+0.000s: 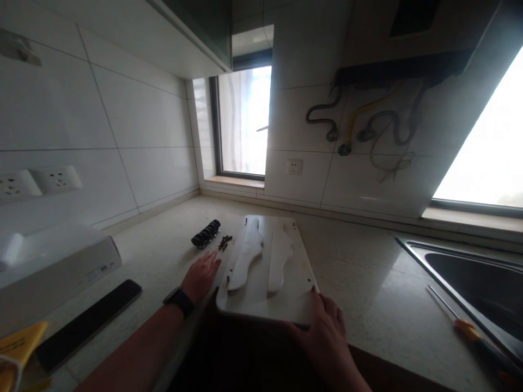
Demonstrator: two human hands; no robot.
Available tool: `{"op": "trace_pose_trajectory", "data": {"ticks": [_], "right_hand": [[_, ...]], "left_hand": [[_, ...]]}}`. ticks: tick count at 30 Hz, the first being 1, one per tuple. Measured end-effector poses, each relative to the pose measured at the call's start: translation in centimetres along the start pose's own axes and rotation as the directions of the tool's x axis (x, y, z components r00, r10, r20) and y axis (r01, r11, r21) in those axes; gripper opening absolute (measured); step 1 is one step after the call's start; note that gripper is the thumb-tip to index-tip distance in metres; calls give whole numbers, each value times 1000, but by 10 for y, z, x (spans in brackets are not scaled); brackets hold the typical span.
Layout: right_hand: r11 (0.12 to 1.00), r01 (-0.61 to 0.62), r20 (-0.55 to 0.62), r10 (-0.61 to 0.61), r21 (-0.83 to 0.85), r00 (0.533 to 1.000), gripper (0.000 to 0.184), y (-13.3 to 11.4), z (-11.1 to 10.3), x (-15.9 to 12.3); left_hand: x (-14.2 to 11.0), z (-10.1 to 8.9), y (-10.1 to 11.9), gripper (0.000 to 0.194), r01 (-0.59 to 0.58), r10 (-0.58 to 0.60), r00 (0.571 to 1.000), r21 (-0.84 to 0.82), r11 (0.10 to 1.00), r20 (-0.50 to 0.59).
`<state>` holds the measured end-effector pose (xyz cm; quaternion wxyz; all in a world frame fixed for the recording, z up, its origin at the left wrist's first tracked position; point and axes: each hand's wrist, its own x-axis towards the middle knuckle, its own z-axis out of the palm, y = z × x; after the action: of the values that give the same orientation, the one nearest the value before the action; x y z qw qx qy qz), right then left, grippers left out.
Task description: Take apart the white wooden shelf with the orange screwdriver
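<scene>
A white rounded board (253,305) lies on the counter with its front edge over the counter's edge. Two long, wavy-edged white pieces (247,258) rest on it side by side. Small dark holes or screws mark its corners. My right hand (329,324) grips the board's near right corner, thumb at the front edge and fingers on top by a small screw (313,288). My left hand (202,275), below a dark watch, lies open on the counter left of the board. Its fingertips are close to a small pile of dark screws (224,242).
Behind the screws lies a black ribbed bundle with shiny metal parts (206,234). On the left are a long dark flat piece (90,321), a box (102,261) and a yellow item (22,348). A screwdriver (466,328) lies beside the sink (420,256) on the right.
</scene>
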<state>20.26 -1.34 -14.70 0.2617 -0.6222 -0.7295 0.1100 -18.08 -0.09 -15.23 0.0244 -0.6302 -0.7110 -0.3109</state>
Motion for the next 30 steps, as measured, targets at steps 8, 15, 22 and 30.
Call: {"op": "trace_pose_trajectory", "data": {"ticks": [8, 15, 22, 30], "right_hand": [[977, 202, 256, -214, 72, 943, 142, 9, 15, 70], [959, 228, 355, -274, 168, 894, 129, -20, 33, 80], [963, 200, 321, -249, 180, 914, 138, -63, 46, 73], [964, 219, 327, -258, 150, 909, 135, -90, 59, 75]], "left_hand": [[18, -16, -49, 61, 161, -179, 968, -111, 981, -174], [28, -13, -69, 57, 344, -463, 830, -368, 864, -311], [27, -15, -73, 61, 352, -578, 738, -532, 770, -348], [33, -15, -95, 70, 345, -642, 688, -624, 701, -340]]}}
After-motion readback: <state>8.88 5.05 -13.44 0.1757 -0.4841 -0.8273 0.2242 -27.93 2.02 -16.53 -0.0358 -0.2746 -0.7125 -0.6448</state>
